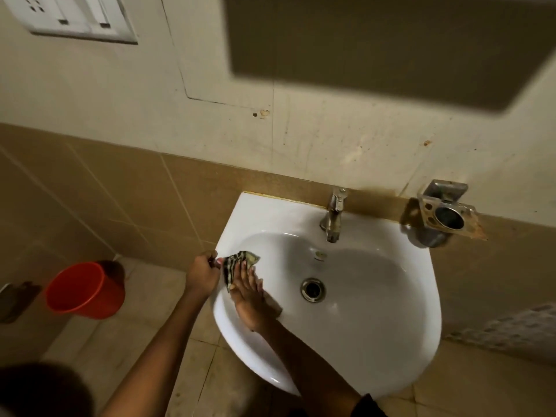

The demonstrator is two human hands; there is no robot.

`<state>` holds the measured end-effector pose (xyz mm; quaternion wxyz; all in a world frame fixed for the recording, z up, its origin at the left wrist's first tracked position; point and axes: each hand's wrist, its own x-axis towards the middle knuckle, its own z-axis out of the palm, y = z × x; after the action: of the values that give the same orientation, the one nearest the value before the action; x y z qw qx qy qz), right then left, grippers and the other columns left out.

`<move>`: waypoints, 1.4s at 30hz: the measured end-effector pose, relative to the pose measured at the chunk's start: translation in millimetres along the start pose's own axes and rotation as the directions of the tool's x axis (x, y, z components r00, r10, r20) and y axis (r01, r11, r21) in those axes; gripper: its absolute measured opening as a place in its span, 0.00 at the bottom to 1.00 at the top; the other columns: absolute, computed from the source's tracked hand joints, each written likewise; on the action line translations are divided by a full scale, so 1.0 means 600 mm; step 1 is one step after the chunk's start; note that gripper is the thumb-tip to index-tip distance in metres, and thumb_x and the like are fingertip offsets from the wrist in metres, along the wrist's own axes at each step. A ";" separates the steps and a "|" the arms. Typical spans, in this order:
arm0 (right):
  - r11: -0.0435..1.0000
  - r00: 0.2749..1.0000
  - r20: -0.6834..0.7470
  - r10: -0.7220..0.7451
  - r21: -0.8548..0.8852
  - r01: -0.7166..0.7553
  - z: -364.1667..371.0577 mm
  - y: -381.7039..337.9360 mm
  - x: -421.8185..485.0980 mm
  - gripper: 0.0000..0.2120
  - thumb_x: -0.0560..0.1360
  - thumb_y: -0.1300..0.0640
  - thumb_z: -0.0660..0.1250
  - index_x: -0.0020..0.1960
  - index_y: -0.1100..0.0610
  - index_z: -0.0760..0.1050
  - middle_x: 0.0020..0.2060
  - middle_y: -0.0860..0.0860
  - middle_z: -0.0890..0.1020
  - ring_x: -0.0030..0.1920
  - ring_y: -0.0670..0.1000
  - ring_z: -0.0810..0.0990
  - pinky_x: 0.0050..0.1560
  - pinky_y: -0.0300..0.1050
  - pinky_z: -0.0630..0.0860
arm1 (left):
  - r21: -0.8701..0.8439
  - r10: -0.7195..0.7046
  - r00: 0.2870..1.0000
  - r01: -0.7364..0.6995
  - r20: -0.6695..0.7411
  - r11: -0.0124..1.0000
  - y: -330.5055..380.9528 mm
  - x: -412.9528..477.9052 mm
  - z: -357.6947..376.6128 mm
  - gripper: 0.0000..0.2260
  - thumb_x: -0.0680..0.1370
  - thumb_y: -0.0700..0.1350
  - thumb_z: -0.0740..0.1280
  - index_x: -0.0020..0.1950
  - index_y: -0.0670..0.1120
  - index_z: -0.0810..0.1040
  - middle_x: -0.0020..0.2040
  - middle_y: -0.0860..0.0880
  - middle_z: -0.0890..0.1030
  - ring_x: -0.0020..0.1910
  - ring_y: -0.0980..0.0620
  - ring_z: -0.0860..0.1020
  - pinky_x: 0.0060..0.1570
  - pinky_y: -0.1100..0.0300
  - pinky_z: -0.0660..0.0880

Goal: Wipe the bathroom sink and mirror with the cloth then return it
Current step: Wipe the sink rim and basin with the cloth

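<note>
Two bare forearms reach up from the bottom edge toward a white ceramic wall-mounted sink. The right hand lies flat, fingers extended, pressing a dark-and-light striped cloth against the basin's left inner wall. The left hand is curled closed, pinching the cloth's edge at the left rim. Farther in, a round metal drain, then a steel tap. An orange plastic bucket stands on the floor at left.

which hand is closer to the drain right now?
Right. The right hand lies flat on the cloth inside the basin, just left of the drain. The left hand is further left, gripping the sink rim.
</note>
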<state>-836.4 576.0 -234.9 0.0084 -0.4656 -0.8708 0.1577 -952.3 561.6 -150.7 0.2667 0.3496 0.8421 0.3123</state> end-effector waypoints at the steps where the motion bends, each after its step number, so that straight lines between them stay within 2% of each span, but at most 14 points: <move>1: 1.000 0.997 0.078 -0.002 -0.025 0.004 -0.002 0.005 0.012 0.34 0.76 0.42 0.27 0.76 0.58 0.43 0.76 0.55 0.55 0.76 0.55 0.52 0.74 0.55 0.45 | 0.017 0.003 1.000 -0.003 0.002 1.000 -0.001 -0.001 0.003 0.08 0.77 0.39 0.63 0.50 0.36 0.79 0.50 0.33 0.82 0.53 0.36 0.79 0.44 0.55 0.69; 4: 0.947 0.958 0.005 0.287 0.148 -0.284 0.014 0.041 0.055 0.30 0.79 0.46 0.30 0.75 0.58 0.53 0.69 0.57 0.71 0.68 0.58 0.68 0.66 0.63 0.64 | 0.054 0.007 1.000 -0.007 0.006 0.999 -0.006 0.000 0.007 0.06 0.77 0.38 0.62 0.45 0.38 0.77 0.47 0.33 0.81 0.51 0.36 0.79 0.44 0.53 0.71; 8: 0.867 0.872 -0.117 0.475 0.233 -0.440 0.032 0.062 0.063 0.25 0.79 0.49 0.45 0.67 0.59 0.70 0.64 0.59 0.76 0.62 0.62 0.74 0.64 0.63 0.64 | 0.020 -0.009 0.999 0.008 0.031 1.000 -0.007 -0.002 -0.004 0.14 0.79 0.39 0.61 0.63 0.37 0.76 0.61 0.38 0.80 0.62 0.41 0.76 0.58 0.58 0.70; 11: 0.732 0.819 -0.040 0.573 0.473 -0.489 0.016 0.045 0.073 0.29 0.81 0.48 0.40 0.65 0.65 0.71 0.62 0.64 0.76 0.60 0.64 0.76 0.60 0.61 0.73 | 0.006 0.014 0.997 -0.014 0.081 1.000 -0.004 -0.006 -0.011 0.13 0.80 0.41 0.59 0.56 0.34 0.78 0.54 0.35 0.82 0.58 0.38 0.78 0.50 0.58 0.70; 13: 0.734 0.814 -0.051 0.578 0.468 -0.492 0.016 0.028 0.086 0.31 0.81 0.47 0.37 0.69 0.67 0.65 0.66 0.66 0.72 0.64 0.64 0.73 0.65 0.56 0.69 | 0.006 0.019 0.994 -0.019 0.110 1.000 -0.001 -0.005 -0.012 0.12 0.80 0.42 0.58 0.47 0.37 0.78 0.46 0.36 0.82 0.51 0.37 0.79 0.43 0.58 0.67; 17: 0.912 0.996 -0.042 0.075 0.408 -0.051 0.058 0.006 0.053 0.27 0.80 0.43 0.32 0.75 0.52 0.44 0.76 0.56 0.55 0.75 0.51 0.50 0.75 0.46 0.40 | 0.081 0.028 0.994 -0.037 0.105 0.996 0.010 0.002 -0.010 0.12 0.79 0.42 0.59 0.39 0.41 0.76 0.45 0.35 0.82 0.49 0.37 0.79 0.41 0.57 0.66; 19: 0.858 0.987 -0.027 -0.161 0.490 0.153 0.053 0.005 0.021 0.31 0.77 0.38 0.33 0.75 0.53 0.46 0.76 0.53 0.50 0.76 0.49 0.43 0.75 0.43 0.37 | 0.128 0.007 0.997 -0.017 0.071 0.992 0.020 0.001 -0.006 0.10 0.78 0.42 0.61 0.41 0.39 0.78 0.47 0.34 0.82 0.51 0.36 0.79 0.45 0.54 0.70; 22: 0.848 0.958 -0.062 -0.280 0.452 0.277 0.036 0.019 -0.001 0.33 0.79 0.41 0.35 0.75 0.59 0.54 0.75 0.54 0.54 0.76 0.50 0.47 0.75 0.39 0.36 | 0.194 -0.005 1.000 0.006 -0.002 0.981 0.034 -0.009 0.006 0.09 0.76 0.43 0.64 0.47 0.37 0.78 0.50 0.34 0.82 0.54 0.36 0.78 0.50 0.51 0.73; 25: 0.958 0.993 -0.038 -0.114 0.261 0.120 0.024 0.052 0.021 0.27 0.81 0.46 0.35 0.76 0.56 0.51 0.74 0.55 0.61 0.74 0.56 0.61 0.75 0.48 0.50 | 0.237 -0.016 0.999 0.023 -0.031 0.971 0.037 -0.020 0.019 0.12 0.77 0.44 0.64 0.53 0.35 0.76 0.53 0.34 0.81 0.54 0.35 0.78 0.50 0.50 0.73; 28: 0.961 0.966 -0.084 0.246 0.153 -0.231 0.028 0.093 0.039 0.26 0.75 0.51 0.51 0.72 0.57 0.61 0.65 0.58 0.76 0.61 0.59 0.77 0.61 0.57 0.74 | 0.262 -0.016 0.999 0.024 -0.032 0.965 0.031 -0.022 0.019 0.11 0.78 0.42 0.63 0.54 0.36 0.76 0.53 0.35 0.81 0.54 0.35 0.78 0.50 0.50 0.72; 31: 0.903 0.907 -0.084 0.413 0.168 -0.396 0.040 0.104 0.034 0.27 0.69 0.54 0.62 0.67 0.60 0.70 0.63 0.60 0.77 0.60 0.62 0.77 0.58 0.61 0.74 | 0.272 -0.018 0.999 0.028 -0.038 0.962 0.027 -0.019 0.012 0.13 0.75 0.33 0.62 0.58 0.36 0.76 0.57 0.36 0.81 0.58 0.36 0.77 0.54 0.50 0.72; 36: 0.844 0.888 0.070 0.454 0.284 -0.454 0.053 0.114 0.033 0.27 0.69 0.53 0.52 0.61 0.65 0.76 0.56 0.65 0.80 0.52 0.66 0.81 0.51 0.63 0.77 | 0.328 -0.001 1.000 0.003 -0.008 0.945 0.031 -0.017 0.007 0.13 0.76 0.32 0.60 0.59 0.36 0.75 0.57 0.37 0.80 0.56 0.38 0.78 0.53 0.51 0.73; 39: 0.912 0.928 0.045 0.369 0.173 -0.371 0.059 0.112 -0.002 0.27 0.71 0.54 0.51 0.66 0.62 0.67 0.55 0.62 0.82 0.48 0.62 0.83 0.45 0.55 0.80 | 0.359 -0.022 1.000 0.023 -0.009 0.933 0.038 -0.008 0.010 0.10 0.75 0.32 0.59 0.54 0.34 0.75 0.56 0.35 0.79 0.56 0.36 0.77 0.52 0.49 0.74; 42: 0.985 0.967 0.219 0.132 0.081 -0.153 0.043 0.104 -0.063 0.34 0.73 0.54 0.46 0.76 0.56 0.36 0.65 0.52 0.76 0.60 0.53 0.79 0.56 0.46 0.77 | 0.362 -0.034 0.999 0.043 -0.032 0.931 0.045 0.002 0.015 0.10 0.74 0.30 0.60 0.53 0.33 0.76 0.56 0.33 0.79 0.56 0.33 0.77 0.55 0.45 0.74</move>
<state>-768.8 570.6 -271.7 -0.0737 -0.5065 -0.8223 0.2489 -935.6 580.5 -137.5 0.1930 0.3723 0.8953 0.1505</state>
